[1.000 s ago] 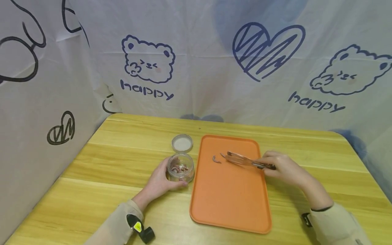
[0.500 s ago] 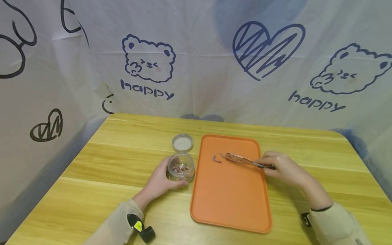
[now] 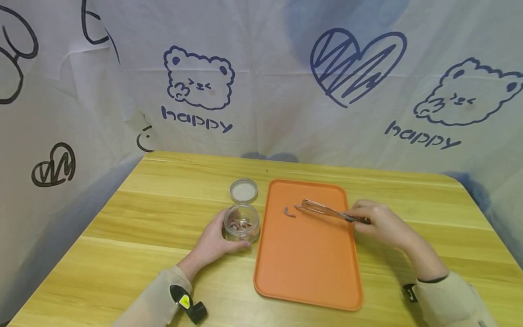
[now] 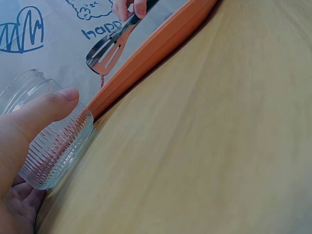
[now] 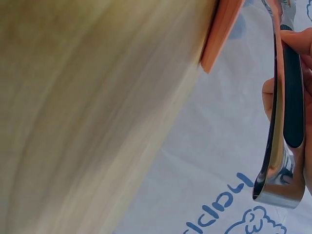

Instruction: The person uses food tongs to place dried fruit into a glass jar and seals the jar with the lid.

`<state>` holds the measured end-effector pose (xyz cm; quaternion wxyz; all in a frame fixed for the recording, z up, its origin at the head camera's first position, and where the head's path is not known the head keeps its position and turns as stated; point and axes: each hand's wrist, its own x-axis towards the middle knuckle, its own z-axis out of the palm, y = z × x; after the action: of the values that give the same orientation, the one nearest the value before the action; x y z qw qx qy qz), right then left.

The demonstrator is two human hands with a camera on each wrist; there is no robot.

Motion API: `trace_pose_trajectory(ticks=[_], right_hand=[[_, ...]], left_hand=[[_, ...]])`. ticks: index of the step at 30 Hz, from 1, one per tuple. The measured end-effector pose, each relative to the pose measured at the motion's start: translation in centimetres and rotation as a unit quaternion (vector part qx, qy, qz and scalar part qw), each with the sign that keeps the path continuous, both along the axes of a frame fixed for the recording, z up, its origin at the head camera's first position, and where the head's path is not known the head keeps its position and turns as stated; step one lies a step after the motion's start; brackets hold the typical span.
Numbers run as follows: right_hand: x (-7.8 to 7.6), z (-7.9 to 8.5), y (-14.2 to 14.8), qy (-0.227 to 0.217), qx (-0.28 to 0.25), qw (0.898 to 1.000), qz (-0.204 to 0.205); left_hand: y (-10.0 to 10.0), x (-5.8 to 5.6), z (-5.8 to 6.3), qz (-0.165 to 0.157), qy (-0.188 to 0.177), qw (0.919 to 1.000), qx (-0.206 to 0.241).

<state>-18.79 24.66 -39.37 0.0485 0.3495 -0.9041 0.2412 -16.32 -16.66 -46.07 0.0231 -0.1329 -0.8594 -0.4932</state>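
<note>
While left hand (image 3: pixel 213 242) grips jar (image 3: pixel 246 235), reddish bits (image 3: pixel 240 225) inside | right hand (image 3: pixel 381 223) pinches tongs (image 3: pixel 336 214) | tray (image 3: pixel 306 263): curved strip (image 3: pixel 288 213)

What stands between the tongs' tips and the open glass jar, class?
One small curled piece on the tray, plus the tray's jar-side rim, lies between tongs and jar; nothing visible covers the jar's mouth.

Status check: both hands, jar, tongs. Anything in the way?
Left hand gripping open glass jar. Right hand holding tongs, small strip at tips, grip on it unclear. Second strip on orange tray. Lid off, beyond jar, apparently not in the way.
</note>
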Motion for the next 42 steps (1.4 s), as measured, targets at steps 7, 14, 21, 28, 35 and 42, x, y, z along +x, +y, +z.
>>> trace_pose_trajectory(ticks=[7, 14, 21, 28, 35, 42], right_hand=[[0.1, 0.5, 0.0, 0.021, -0.015, 1.000, 0.010], [0.3, 1.1, -0.1, 0.026, -0.026, 0.999, 0.010], [0.5, 1.8, -0.6, 0.035, -0.030, 0.999, 0.012], [0.6, 2.2, -1.0, 0.057, -0.035, 0.998, 0.020], [0.6, 2.7, -1.8, 0.069, -0.037, 0.997, 0.028], [0.4, 3.2, -2.9, 0.074, -0.050, 0.995, 0.033]], left_hand=[[0.0, 0.0, 0.0, 0.000, 0.002, 1.0000, -0.001], [0.0, 0.1, 0.1, 0.000, 0.007, 1.0000, -0.002], [0.0, 0.1, 0.2, 0.000, 0.003, 1.0000, 0.000], [0.0, 0.2, 0.2, 0.003, 0.000, 1.0000, -0.003], [0.1, 0.2, 0.2, 0.008, -0.003, 0.9999, -0.007], [0.1, 0.3, 0.4, 0.011, -0.013, 0.9998, -0.014]])
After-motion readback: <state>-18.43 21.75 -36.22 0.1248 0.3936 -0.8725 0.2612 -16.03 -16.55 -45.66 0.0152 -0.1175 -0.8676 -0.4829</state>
